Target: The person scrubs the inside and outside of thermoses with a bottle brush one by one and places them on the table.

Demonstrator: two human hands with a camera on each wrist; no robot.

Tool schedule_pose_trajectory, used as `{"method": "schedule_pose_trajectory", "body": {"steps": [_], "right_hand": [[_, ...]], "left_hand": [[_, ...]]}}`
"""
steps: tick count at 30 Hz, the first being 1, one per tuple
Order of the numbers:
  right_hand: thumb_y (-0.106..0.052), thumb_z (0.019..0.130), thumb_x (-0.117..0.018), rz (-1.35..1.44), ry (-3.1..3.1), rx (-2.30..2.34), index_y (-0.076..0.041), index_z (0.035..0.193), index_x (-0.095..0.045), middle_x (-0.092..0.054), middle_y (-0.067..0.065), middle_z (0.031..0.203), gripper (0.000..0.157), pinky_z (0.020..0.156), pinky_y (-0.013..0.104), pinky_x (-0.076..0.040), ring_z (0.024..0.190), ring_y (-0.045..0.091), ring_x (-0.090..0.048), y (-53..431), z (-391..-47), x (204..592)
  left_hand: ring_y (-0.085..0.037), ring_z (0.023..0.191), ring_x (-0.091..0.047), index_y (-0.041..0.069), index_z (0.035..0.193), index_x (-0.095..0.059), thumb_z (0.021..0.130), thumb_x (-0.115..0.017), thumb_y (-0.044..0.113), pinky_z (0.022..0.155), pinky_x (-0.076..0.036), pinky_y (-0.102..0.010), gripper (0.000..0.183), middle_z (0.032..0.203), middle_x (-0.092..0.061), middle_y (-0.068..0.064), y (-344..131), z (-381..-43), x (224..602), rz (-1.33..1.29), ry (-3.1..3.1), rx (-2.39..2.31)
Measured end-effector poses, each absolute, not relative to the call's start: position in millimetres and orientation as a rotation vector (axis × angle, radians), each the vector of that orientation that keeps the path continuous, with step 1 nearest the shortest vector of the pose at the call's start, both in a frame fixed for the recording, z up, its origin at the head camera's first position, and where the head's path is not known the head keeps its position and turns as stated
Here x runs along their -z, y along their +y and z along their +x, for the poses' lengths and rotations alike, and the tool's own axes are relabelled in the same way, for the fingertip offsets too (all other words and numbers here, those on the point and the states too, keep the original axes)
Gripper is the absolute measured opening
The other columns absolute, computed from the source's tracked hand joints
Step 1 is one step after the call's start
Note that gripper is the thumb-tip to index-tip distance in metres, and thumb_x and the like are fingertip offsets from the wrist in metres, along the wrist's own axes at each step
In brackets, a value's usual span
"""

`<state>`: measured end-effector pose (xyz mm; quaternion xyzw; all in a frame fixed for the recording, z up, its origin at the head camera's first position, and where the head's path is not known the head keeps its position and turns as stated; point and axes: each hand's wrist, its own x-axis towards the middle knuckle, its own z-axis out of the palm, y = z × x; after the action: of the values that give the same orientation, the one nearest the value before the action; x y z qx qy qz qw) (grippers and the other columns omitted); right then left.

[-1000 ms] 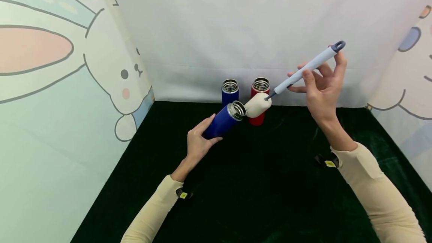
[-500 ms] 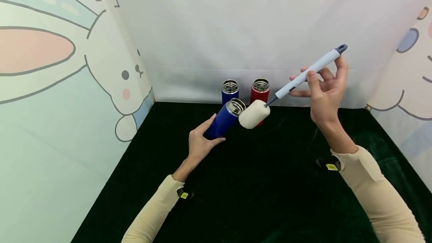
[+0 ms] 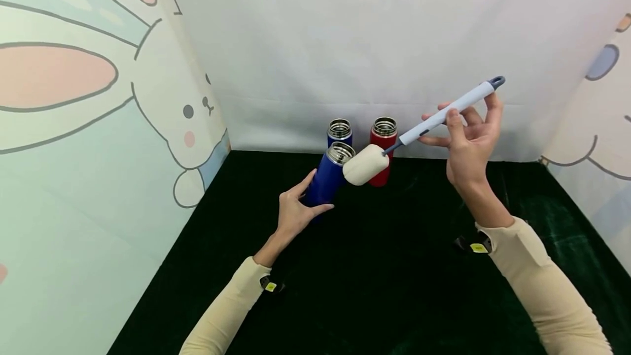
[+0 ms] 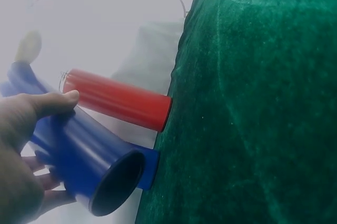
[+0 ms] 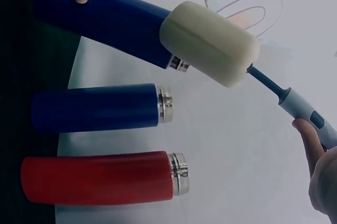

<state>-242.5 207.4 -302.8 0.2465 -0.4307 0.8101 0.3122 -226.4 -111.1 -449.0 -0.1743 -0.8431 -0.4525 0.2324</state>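
My left hand [image 3: 294,210] grips a lidless blue bottle [image 3: 325,182] round its body, tilted with the steel mouth up and to the right. In the left wrist view, the bottle's dark base [image 4: 117,184] faces the camera. Between thumb and fingers, my right hand [image 3: 470,149] holds a sponge bottle brush by its pale blue handle [image 3: 468,98]. The brush's white sponge head [image 3: 366,165] points down and left, close beside the bottle's mouth. From the right wrist, the sponge head [image 5: 210,42] overlaps part of the bottle's neck, hiding some of the rim.
Behind the held bottle, a second blue bottle [image 3: 339,131] and a red bottle [image 3: 382,140] stand upright and lidless at the back of the dark green cloth [image 3: 384,267]. A white backdrop [image 3: 384,37] rises directly behind them. Rabbit-printed panels [image 3: 162,92] flank the sides.
The brush has shifted left and down, bringing its sponge head across the front of the bottle's mouth. The left hand has turned the blue bottle more upright. Both rear bottles stayed put.
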Motion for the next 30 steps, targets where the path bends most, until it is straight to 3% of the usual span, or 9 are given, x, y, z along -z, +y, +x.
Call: {"method": "schedule_pose_trajectory", "body": {"steps": [6,12,17,25,30], "right_hand": [[0.003,0.098,-0.06,0.635,-1.1,-2.231,-0.007,0.149,-0.034,-0.065,0.022,0.103,0.058,0.06,0.041,-0.06,0.085,0.034,-0.077,200,-244,308],[-0.002,0.1,-0.059,0.615,-1.1,-2.258,-0.011,0.149,-0.035,-0.067,0.018,0.105,0.055,0.064,0.041,-0.061,0.088,0.033,-0.078,193,-250,319],[-0.008,0.101,-0.06,0.536,-1.078,-2.303,-0.012,0.148,-0.032,-0.064,0.019,0.108,0.055,0.068,0.041,-0.062,0.093,0.032,-0.077,189,-255,333],[-0.009,0.099,-0.06,0.363,-0.858,-2.591,-0.015,0.14,-0.032,-0.056,0.018,0.114,0.049,0.076,0.046,-0.061,0.102,0.029,-0.075,186,-258,347],[-0.007,0.102,-0.055,0.284,-0.75,-2.782,-0.021,0.136,-0.027,-0.052,0.014,0.118,0.046,0.085,0.048,-0.06,0.114,0.03,-0.07,186,-257,354]], "left_hand": [[-0.032,0.112,-0.072,0.016,0.149,-0.054,0.073,-0.094,0.024,0.089,-0.061,-0.049,0.086,0.126,-0.072,-0.017,-113,-224,450,-0.496,-2.349,1.353],[-0.033,0.115,-0.071,0.013,0.151,-0.05,0.078,-0.09,0.023,0.089,-0.061,-0.047,0.083,0.132,-0.069,-0.018,-111,-221,450,-0.498,-2.369,1.602],[-0.034,0.12,-0.068,0.01,0.155,-0.043,0.085,-0.084,0.016,0.099,-0.057,-0.048,0.082,0.136,-0.066,-0.02,-110,-223,450,-0.509,-2.304,1.918],[-0.03,0.132,-0.06,0.024,0.16,-0.033,0.097,-0.065,0.008,0.106,-0.052,-0.045,0.072,0.15,-0.054,-0.016,-109,-228,450,-0.52,-2.131,2.502],[-0.031,0.139,-0.051,0.024,0.163,-0.025,0.103,-0.059,0.013,0.109,-0.05,-0.046,0.069,0.159,-0.04,-0.014,-106,-229,446,-0.473,-1.949,2.778]]}}
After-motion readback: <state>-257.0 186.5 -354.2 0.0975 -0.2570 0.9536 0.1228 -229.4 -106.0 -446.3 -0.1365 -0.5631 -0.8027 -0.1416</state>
